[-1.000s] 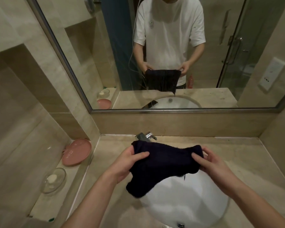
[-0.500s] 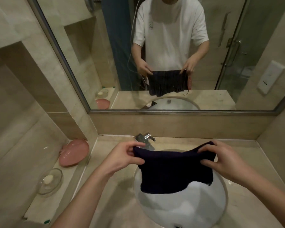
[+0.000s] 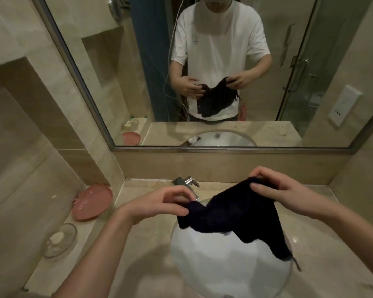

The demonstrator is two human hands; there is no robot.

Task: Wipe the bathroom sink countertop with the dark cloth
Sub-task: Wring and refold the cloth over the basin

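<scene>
Two hands, one dark cloth [image 3: 235,216], held slack above the white sink basin [image 3: 224,265]. Left hand [image 3: 159,205] pinches the lower corner; right hand [image 3: 286,192] pinches the upper edge. Advice: fold into a flat pad, then press onto the marble countertop [image 3: 125,250].

Bare forearms enter from the lower frame — no sleeves reach them. The mirror [image 3: 202,72], upper centre, shows a white short-sleeved T-shirt [image 3: 220,46] — small chest emblem.

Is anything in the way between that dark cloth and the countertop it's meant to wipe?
Nothing visible. Both the left hand and right hand pinch the dark cloth in the air over the white basin; the bare countertop lies right beside it.
</scene>
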